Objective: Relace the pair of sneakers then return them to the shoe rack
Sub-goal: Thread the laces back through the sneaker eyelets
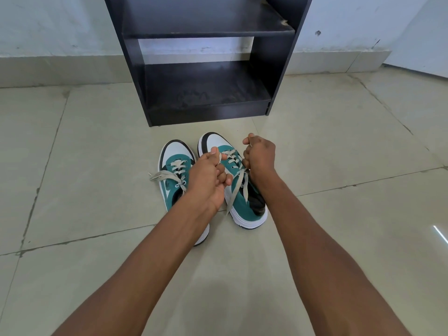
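We see our left hand (206, 177) and right hand (260, 155) each clamped on the right sneaker (238, 190) lace (236, 184)

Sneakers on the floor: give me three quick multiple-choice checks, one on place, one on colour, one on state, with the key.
1. Where are the sneakers?
A. On the tiled floor in front of the shoe rack
B. On the rack's bottom shelf
C. On the rack's upper shelf

2. What colour are the sneakers' side panels?
A. Red
B. Teal green
C. Yellow

3. What are the hands doing?
A. Both lie flat on the floor
B. Both grip the rack
C. The left hand and right hand each pinch a lace of the right-hand sneaker

Key: 1 A, both stand on tiles short of the rack; 2 B, teal shows beside white toes; 3 C, grey lace runs to each hand.
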